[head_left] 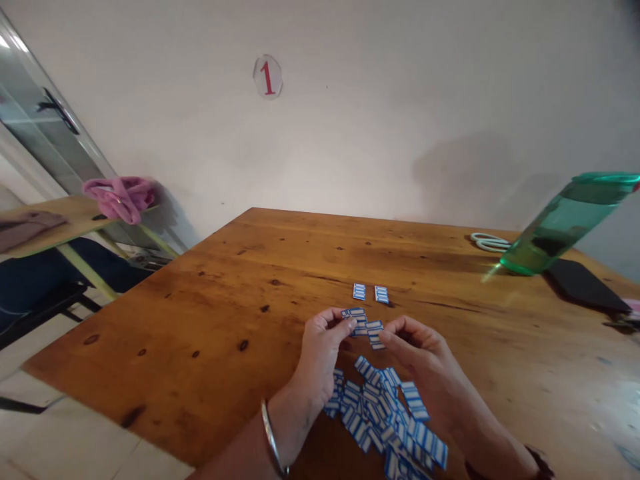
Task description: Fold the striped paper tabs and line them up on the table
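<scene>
My left hand point(323, 347) pinches a small blue-and-white striped card point(356, 317) between thumb and fingers. Another such card point(375, 335) is held in my right hand point(417, 347), by its right edge. The two cards are side by side, their edges close together; whether they touch I cannot tell. Just beyond my hands, two more striped cards, a left one point(359, 291) and a right one point(381, 294), lie apart on the table. Below and between my wrists spreads a loose, overlapping pile of the same cards point(385, 407), partly hidden by my left wrist.
The wooden table point(200, 320) reaches back to a white wall. At the right stand a green bottle point(565, 223), a white cable point(490, 242) and a dark flat object point(585, 283). A pink cloth point(123, 197) lies on a side table at the left.
</scene>
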Tool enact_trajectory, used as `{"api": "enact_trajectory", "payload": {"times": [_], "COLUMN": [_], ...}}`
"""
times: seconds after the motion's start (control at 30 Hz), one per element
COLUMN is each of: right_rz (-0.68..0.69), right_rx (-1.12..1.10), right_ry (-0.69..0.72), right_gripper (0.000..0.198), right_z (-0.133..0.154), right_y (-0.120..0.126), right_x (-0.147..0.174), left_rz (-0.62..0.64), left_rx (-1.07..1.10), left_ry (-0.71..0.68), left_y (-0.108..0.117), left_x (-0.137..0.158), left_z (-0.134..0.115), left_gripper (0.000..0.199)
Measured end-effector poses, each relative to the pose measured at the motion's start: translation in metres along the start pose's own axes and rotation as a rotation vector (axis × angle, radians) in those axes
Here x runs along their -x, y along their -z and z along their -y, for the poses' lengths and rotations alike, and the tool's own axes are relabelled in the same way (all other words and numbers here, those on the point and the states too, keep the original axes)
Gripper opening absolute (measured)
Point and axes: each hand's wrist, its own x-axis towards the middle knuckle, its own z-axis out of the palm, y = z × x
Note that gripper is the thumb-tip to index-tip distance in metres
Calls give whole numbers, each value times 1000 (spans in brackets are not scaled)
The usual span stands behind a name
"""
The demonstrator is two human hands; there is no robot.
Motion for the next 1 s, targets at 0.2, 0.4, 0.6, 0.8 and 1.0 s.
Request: {"api": "enact_trajectory", "payload": {"times": [0.2,0.4,0.6,0.8,1.0], "right_rz": [-72,-147,-127,-132,-125], "right_rx": [95,191,203,211,204], "right_ry": [61,108,104,104,108], "right_gripper": [28,29,29,30,30], "right_z": [-2,0,-2,-2,-4], "right_y": [-1,-4,-4,-3,-2], "right_x": [-3,-4,-4,-3,-6], "left_rz": [17,48,75,86,92], "left_rx": [-93,-142,-134,-131,-134], "left_ry": [-35,-20,-23,-6,-3], "left_y": [-5,-6,-6,-7,-7], "left_x": [4,6,6,7,8], "left_z": [1,1,3,2,2], "left_gripper": [4,5,7,5,5]}}
